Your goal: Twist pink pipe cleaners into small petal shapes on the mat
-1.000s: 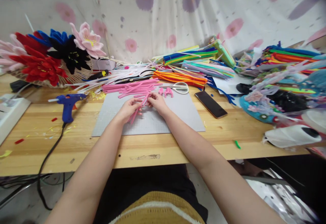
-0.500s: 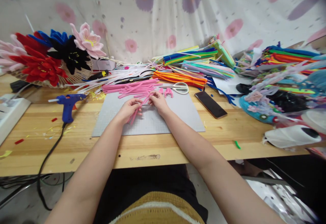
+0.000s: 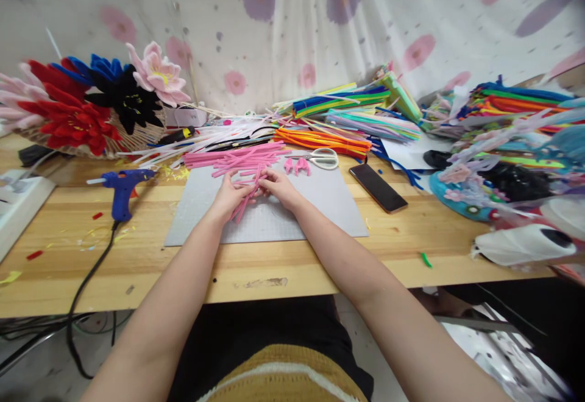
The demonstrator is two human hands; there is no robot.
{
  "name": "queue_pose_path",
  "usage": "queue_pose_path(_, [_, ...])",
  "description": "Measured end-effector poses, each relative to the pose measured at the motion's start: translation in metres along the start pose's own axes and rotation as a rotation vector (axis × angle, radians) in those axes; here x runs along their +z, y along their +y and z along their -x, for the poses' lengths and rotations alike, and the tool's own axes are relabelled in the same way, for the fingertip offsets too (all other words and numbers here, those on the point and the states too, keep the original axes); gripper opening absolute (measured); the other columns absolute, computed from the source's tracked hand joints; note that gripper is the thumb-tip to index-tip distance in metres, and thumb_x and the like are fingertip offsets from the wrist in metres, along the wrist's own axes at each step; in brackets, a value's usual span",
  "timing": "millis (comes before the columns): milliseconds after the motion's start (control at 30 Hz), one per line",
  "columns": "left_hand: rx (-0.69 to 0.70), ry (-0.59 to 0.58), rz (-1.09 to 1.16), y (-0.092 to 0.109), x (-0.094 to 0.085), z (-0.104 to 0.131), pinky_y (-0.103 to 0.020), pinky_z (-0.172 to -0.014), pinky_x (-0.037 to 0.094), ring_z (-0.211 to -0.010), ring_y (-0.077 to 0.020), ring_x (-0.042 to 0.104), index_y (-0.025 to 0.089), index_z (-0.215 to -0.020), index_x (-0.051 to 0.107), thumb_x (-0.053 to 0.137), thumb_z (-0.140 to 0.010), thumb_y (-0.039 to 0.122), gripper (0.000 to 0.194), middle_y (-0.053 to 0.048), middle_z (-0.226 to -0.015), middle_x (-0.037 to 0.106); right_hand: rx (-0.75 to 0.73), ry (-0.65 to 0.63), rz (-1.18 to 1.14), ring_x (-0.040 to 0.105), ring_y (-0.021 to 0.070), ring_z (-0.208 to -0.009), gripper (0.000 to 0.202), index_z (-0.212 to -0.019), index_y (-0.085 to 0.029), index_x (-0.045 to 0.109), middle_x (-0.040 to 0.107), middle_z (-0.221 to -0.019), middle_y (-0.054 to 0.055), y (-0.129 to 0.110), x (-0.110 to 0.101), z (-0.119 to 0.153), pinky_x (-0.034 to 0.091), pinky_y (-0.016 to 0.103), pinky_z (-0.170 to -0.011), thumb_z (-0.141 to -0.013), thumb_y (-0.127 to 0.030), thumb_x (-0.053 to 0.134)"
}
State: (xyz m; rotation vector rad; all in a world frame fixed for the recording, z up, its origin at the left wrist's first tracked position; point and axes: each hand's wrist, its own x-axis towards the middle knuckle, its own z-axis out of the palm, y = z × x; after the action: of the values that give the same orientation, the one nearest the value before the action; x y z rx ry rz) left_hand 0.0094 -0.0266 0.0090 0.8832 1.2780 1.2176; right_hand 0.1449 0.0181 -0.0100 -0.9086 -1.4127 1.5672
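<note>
Over the grey mat, my left hand is closed around a few pink pipe cleaners, whose lower ends stick out below the fingers. My right hand pinches the same strands near their upper part, close beside my left hand. Behind both hands lies a pile of loose pink pipe cleaners. Small bent pink pieces rest at the mat's back edge, next to scissors with white handles.
A blue glue gun with its cord lies on the left. A phone is right of the mat. Fuzzy flowers stand at the back left; orange pipe cleaners and other coloured bundles line the back. A white roll lies far right.
My right hand has moved slightly left and down, nearer to my left hand. The small bent pink pieces show more fully now. My left hand's fingers have shifted a little on the strands.
</note>
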Motion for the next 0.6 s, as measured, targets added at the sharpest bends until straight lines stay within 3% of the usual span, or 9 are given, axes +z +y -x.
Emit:
queue_pose_path(233, [0.056,-0.026,-0.050,-0.004,0.000,-0.005,-0.024,-0.054,0.053,-0.060,-0.0131,0.064,0.013,-0.080,0.059,0.073,-0.066,0.025,0.023,-0.002,-0.069,0.065,-0.041,0.024,0.008,0.056,0.0089,-0.059,0.018,-0.068,-0.018,0.056,0.058,-0.062,-0.003,0.001,0.001,0.000,0.044,0.018,-0.050,-0.070,-0.033,0.065])
queue_pose_path(467, [-0.017,-0.051,-0.159,0.001,0.002,0.000,-0.023,-0.051,0.049,-0.058,-0.0150,0.065,0.012,-0.074,0.064,0.071,-0.068,0.029,0.019,-0.005,-0.067,0.067,-0.090,0.343,-0.023,0.055,0.0079,-0.058,0.021,-0.062,-0.017,0.056,0.055,-0.062,-0.003,0.001,-0.010,-0.007,0.038,0.017,-0.048,-0.070,-0.035,0.062])
queue_pose_path(600, [-0.048,-0.065,-0.178,0.002,0.000,-0.001,-0.023,-0.051,0.049,-0.059,-0.0152,0.065,0.012,-0.073,0.064,0.068,-0.070,0.026,0.015,-0.007,-0.068,0.068,-0.094,0.463,-0.076,0.055,0.0075,-0.057,0.020,-0.064,-0.017,0.052,0.055,-0.062,-0.003,0.002,-0.018,-0.012,0.040,0.017,-0.049,-0.071,-0.035,0.060])
